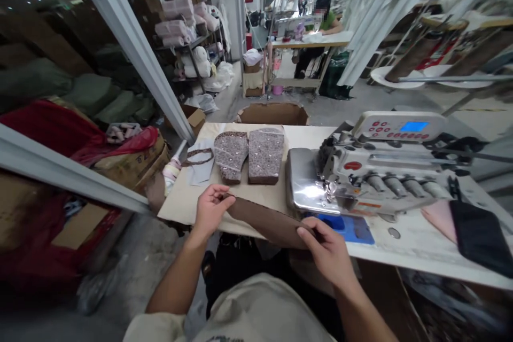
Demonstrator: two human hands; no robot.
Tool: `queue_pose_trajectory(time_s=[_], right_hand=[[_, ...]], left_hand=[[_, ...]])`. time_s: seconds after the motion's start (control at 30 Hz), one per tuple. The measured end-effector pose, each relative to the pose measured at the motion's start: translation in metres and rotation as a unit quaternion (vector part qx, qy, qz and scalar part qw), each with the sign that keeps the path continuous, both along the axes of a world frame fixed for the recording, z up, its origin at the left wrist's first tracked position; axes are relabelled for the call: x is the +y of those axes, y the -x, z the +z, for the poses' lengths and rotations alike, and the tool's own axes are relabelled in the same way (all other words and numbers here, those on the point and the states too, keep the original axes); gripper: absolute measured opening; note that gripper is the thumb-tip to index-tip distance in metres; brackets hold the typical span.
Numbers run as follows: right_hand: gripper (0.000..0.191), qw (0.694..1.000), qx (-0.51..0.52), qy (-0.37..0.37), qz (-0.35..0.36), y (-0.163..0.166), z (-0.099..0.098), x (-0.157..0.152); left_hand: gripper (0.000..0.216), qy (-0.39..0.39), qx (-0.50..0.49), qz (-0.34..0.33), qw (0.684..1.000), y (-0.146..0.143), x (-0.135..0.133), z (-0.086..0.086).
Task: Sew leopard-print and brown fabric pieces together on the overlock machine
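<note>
A long brown fabric piece (264, 220) stretches between my two hands above the front edge of the table. My left hand (210, 209) pinches its left end between thumb and fingers. At the other end, my right hand (323, 243) grips the cloth, thumb on top. Beyond my hands lie two stacks of patterned grey-brown cut fabric, a left stack (231, 156) with a curved side and a right stack (266, 155). To their left, a brown fabric loop (200, 157) rests on a pale sheet (201, 173).
An overlock sewing machine (372, 163) with a lit blue display stands on the right of the table (180, 200). A black pouch (479, 235) lies at the far right. An open cardboard box (272, 114) sits behind the table. A person (328, 21) works at another table further back.
</note>
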State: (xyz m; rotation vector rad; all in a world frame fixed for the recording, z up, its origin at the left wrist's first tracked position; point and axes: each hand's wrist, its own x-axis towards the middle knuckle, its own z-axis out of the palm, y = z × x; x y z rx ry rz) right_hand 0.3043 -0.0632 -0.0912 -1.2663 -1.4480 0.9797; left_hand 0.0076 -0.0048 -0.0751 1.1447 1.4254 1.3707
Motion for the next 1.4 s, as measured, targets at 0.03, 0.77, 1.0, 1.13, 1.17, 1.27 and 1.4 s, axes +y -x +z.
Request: queue_pose_trajectory(time_s=[0.03, 0.77, 1.0, 1.13, 1.17, 1.27, 1.4], right_hand=[[0.027, 1.000, 0.002, 0.002, -0.013, -0.008, -0.001, -0.003], [0.047, 0.898, 0.383, 0.206, -0.057, -0.051, -0.067, -0.057], [0.050, 0.910, 0.370, 0.186, 0.008, -0.005, -0.074, -0.045], [0.036, 0.942, 0.265, 0.205, -0.036, 0.008, -0.100, -0.053], [0.036, 0.942, 0.256, 0.213, -0.043, 0.010, -0.107, -0.057], [0.037, 0.932, 0.270, 0.233, -0.063, 0.013, -0.120, -0.065], [0.041, 0.915, 0.330, 0.230, -0.037, 0.008, -0.116, -0.064]], left_hand=[[0.043, 0.002, -0.010, -0.014, 1.000, -0.008, 0.002, 0.003], [0.032, -0.093, 0.335, -0.349, 0.870, -0.148, 0.099, 0.041], [0.009, -0.232, 0.499, -0.221, 0.805, -0.173, 0.056, 0.025], [0.026, -0.299, 0.515, -0.209, 0.775, -0.173, 0.015, 0.013], [0.031, -0.323, 0.511, -0.225, 0.765, -0.173, 0.007, 0.010], [0.037, -0.372, 0.496, -0.279, 0.733, -0.173, -0.004, 0.003], [0.041, -0.372, 0.492, -0.290, 0.732, -0.173, 0.002, 0.000]])
